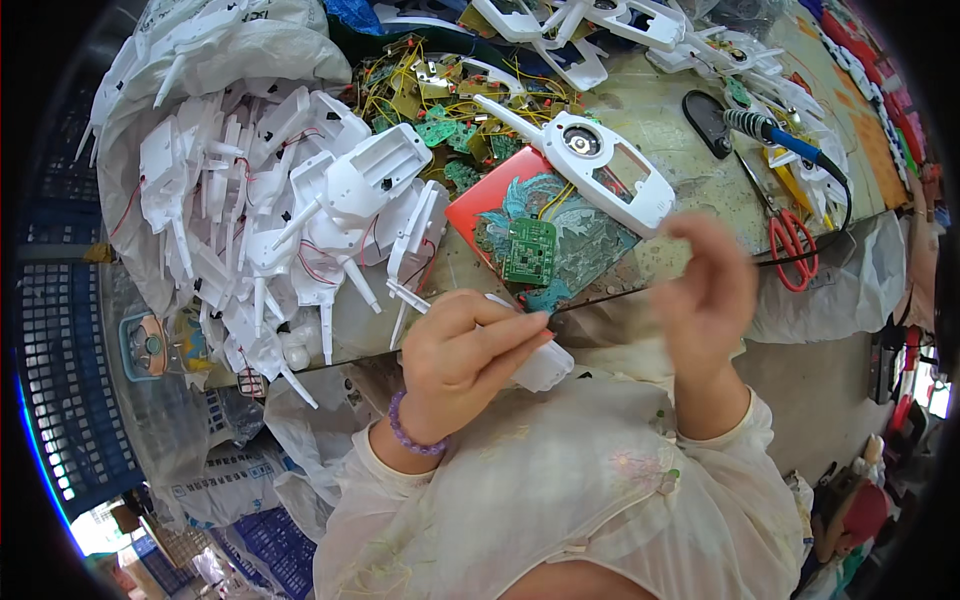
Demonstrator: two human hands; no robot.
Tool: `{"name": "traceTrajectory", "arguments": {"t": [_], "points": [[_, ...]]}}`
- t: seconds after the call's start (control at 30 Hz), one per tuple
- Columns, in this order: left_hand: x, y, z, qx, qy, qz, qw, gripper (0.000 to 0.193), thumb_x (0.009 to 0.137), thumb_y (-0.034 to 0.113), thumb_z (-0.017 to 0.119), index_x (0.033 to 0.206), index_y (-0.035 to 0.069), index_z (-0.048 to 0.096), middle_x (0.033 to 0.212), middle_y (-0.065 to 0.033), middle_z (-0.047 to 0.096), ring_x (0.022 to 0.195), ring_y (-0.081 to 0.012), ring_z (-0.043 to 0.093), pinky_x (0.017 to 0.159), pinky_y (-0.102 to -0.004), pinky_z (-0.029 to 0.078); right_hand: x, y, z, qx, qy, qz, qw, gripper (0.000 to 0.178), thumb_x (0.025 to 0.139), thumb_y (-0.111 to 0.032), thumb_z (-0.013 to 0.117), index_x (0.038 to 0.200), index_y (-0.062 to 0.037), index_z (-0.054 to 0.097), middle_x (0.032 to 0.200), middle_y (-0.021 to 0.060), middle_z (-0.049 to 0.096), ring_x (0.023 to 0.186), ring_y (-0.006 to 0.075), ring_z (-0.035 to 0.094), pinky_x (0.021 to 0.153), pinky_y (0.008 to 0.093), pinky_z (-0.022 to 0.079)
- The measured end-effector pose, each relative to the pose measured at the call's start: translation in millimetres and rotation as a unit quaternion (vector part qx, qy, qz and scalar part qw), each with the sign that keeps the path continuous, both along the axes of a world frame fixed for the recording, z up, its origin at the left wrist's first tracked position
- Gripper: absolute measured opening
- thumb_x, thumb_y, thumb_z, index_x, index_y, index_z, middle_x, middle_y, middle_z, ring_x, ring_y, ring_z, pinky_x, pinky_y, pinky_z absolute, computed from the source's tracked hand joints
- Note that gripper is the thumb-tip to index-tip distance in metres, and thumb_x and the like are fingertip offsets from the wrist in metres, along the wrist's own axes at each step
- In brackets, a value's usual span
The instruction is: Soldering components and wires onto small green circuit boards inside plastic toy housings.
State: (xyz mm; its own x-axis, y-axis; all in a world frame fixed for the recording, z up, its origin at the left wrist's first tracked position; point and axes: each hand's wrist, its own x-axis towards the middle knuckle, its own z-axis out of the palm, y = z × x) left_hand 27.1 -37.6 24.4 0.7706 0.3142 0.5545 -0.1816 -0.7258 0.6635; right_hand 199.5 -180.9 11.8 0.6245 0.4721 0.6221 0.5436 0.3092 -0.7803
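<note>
My left hand (465, 345), with a purple bead bracelet at the wrist, is closed around a white plastic housing piece (545, 367) by the table's near edge. Its fingers cover much of the piece. To the right, my right hand (705, 300) is raised, its fingers smeared by motion, so I cannot tell whether it holds anything. Just beyond it lies a white long-handled plastic shell (640, 205) with a round speaker (581, 143). Yellow wires run from the shell to a green circuit board (530, 252) on a worn red-edged pad (480, 195).
White plastic shells (340, 190) with red wires heap up at left. Beyond the pad lies a tangle of small circuit boards (440, 125) and yellow wires. At right are a blue-handled soldering iron (795, 143), its cord, red-handled scissors (792, 245) and a black oval piece (706, 122).
</note>
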Motion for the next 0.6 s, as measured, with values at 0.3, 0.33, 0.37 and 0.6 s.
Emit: {"name": "traceTrajectory", "arguments": {"t": [0.3,0.33,0.37,0.6], "points": [[4,7,15,-0.041,0.038,0.044,0.997,0.021,0.072,-0.003,0.071,0.092,0.002,0.070,0.078,-0.0074,0.062,0.063,-0.0174,0.058,0.054,-0.0275,0.044,113,6,1,-0.007,0.059,-0.353,0.934,0.055,0.077,-0.024,0.078,0.119,0.0030,0.053,0.077,-0.0026,0.051,0.065,0.0079,0.047,0.062,0.0225,0.041],[4,7,16,-0.041,0.036,0.040,0.998,0.021,0.072,-0.003,0.071,0.092,0.002,0.070,0.078,-0.0074,0.062,0.063,-0.0174,0.058,0.054,-0.0275,0.044,121,5,2,0.010,0.052,-0.343,0.938,0.045,0.079,-0.025,0.076,0.110,0.0016,0.059,0.079,-0.0008,0.056,0.068,0.0080,0.050,0.063,0.0222,0.042],[3,7,16,-0.048,0.039,0.038,0.997,0.021,0.072,-0.004,0.070,0.092,0.002,0.070,0.077,-0.0072,0.062,0.063,-0.0169,0.057,0.054,-0.0269,0.044,124,3,4,0.026,0.044,-0.332,0.942,0.036,0.080,-0.026,0.075,0.102,0.0003,0.065,0.081,0.0011,0.061,0.071,0.0080,0.053,0.065,0.0218,0.042],[-2,13,11,-0.089,0.042,0.063,0.993,0.022,0.070,-0.003,0.072,0.091,0.003,0.071,0.076,-0.0066,0.062,0.058,-0.0142,0.055,0.049,-0.0244,0.041,135,-27,18,-0.182,-0.061,-0.471,0.861,0.038,0.088,-0.043,0.061,0.098,-0.0073,0.069,0.083,0.0108,0.067,0.076,0.0188,0.062,0.073,0.0310,0.046]]}}
